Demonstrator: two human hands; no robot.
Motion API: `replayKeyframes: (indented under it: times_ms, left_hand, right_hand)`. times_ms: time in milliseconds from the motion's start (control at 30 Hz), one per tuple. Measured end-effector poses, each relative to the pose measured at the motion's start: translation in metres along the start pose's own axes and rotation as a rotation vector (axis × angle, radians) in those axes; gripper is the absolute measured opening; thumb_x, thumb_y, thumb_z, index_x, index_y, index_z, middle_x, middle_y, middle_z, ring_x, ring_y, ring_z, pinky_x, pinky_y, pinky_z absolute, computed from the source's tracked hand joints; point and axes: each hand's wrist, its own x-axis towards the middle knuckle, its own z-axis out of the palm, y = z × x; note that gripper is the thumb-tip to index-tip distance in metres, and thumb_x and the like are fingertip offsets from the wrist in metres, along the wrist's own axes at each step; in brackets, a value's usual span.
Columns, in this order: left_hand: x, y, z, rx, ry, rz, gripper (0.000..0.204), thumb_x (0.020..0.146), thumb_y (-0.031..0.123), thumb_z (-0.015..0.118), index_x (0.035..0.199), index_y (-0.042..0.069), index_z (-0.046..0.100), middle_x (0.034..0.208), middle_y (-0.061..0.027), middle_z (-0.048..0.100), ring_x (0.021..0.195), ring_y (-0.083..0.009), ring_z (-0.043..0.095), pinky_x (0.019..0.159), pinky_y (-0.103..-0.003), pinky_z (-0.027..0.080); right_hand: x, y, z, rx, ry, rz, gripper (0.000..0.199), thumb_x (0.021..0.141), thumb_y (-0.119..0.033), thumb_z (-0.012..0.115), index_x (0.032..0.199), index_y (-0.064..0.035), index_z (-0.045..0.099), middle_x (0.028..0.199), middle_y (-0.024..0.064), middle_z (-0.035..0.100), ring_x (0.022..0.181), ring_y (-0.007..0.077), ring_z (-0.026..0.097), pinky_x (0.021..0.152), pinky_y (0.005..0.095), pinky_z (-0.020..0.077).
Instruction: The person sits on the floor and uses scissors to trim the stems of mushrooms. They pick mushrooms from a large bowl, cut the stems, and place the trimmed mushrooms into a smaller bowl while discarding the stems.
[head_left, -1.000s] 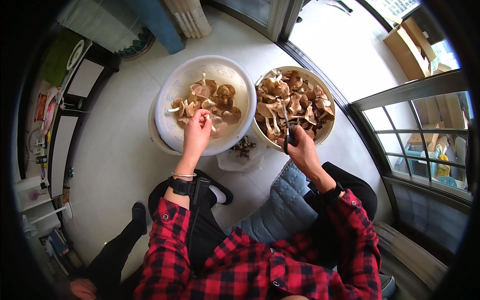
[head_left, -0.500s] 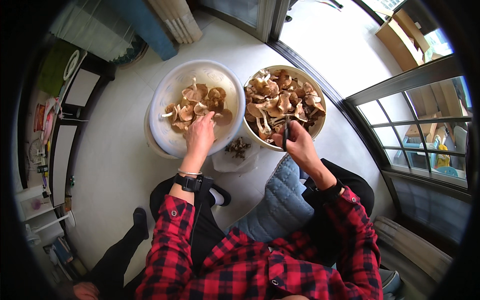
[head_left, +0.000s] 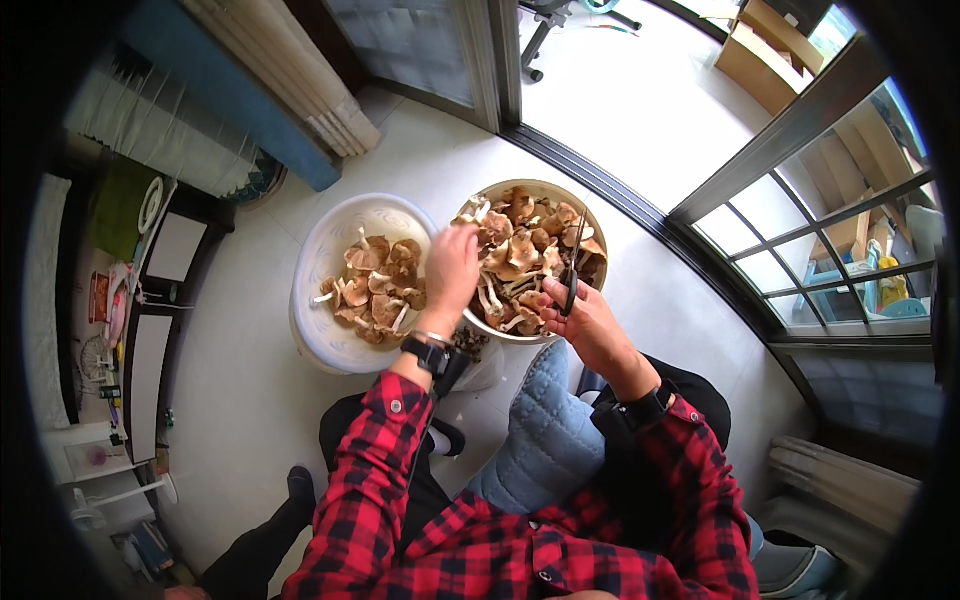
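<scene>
"Since the right hand (head_left: 595, 328) has the scissors (head_left: 572, 288) in its grip over the tub's near side, where is the left hand (head_left: 455, 265)?"

"It has crossed from the white basin (head_left: 320, 260) to the left edge of the cream tub (head_left: 505, 336), its fingers at the mushrooms (head_left: 525, 250) heaped there. Whether they have closed on one, I cannot tell."

"So the work has swung over to the fuller container?"

"I'd judge so. The white basin, left free, holds a smaller batch (head_left: 372, 285)."

"What else differs from half a second ago?"

"The hand was over that batch's near part; a pale stem shows there now. The view has turned, too: both containers sit lower, and beyond the door track (head_left: 600, 180) a wheeled stand (head_left: 540, 45) shows more fully."
</scene>
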Motion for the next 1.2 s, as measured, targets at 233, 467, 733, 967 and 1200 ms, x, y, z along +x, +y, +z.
replayKeyframes:
  times_ms: [233,467,733,967,1200]
  left_hand:
    - [0.087,-0.004,0.027,0.567,-0.14,-0.007,0.031,0.082,0.037,0.069,0.092,0.009,0.074,0.099,-0.0118,0.066,0.101,-0.0296,0.06,0.088,-0.044,0.047]
    - [0.094,-0.008,0.053,0.776,-0.248,-0.039,0.017,0.083,0.026,0.064,0.09,0.015,0.077,0.099,-0.0077,0.068,0.101,-0.0275,0.062,0.085,-0.044,0.047]
    - [0.078,-0.004,-0.031,0.255,-0.112,0.001,0.02,0.084,0.024,0.064,0.086,0.005,0.069,0.09,-0.0104,0.069,0.089,-0.0259,0.065,0.081,-0.039,0.05]
    - [0.022,-0.007,-0.075,-0.85,-0.353,-0.269,0.025,0.097,0.018,0.062,0.112,-0.001,0.066,0.099,0.0036,0.067,0.08,-0.0028,0.052,0.074,-0.019,0.043]
    - [-0.025,-0.028,-0.057,-0.914,-0.483,-0.322,0.036,0.096,0.018,0.063,0.126,-0.001,0.058,0.111,-0.0046,0.067,0.101,-0.0108,0.06,0.091,-0.026,0.049]
  right_hand:
    - [0.005,-0.013,0.0,-0.034,0.015,-0.054,0.033,0.091,-0.037,0.069,0.104,-0.009,0.057,0.091,-0.0002,0.055,0.071,0.0047,0.049,0.063,0.019,0.0413]
    - [0.006,-0.019,-0.004,-0.034,0.014,-0.035,0.032,0.09,-0.036,0.07,0.104,-0.0105,0.056,0.091,-0.001,0.056,0.07,0.0032,0.05,0.062,0.0172,0.0409]
    - [0.008,-0.012,0.002,-0.095,-0.012,-0.03,0.03,0.09,-0.034,0.07,0.099,-0.0088,0.056,0.087,-0.0013,0.057,0.069,0.0034,0.05,0.06,0.0178,0.0403]
    - [0.004,-0.008,0.011,-0.271,-0.035,-0.058,0.023,0.091,-0.026,0.068,0.093,-0.0078,0.054,0.084,-0.0021,0.055,0.068,0.004,0.049,0.061,0.0188,0.0412]
    - [0.007,-0.002,0.015,-0.297,-0.011,-0.069,0.021,0.091,-0.026,0.067,0.089,-0.0091,0.054,0.079,-0.0042,0.054,0.065,0.0043,0.049,0.059,0.0194,0.0383]
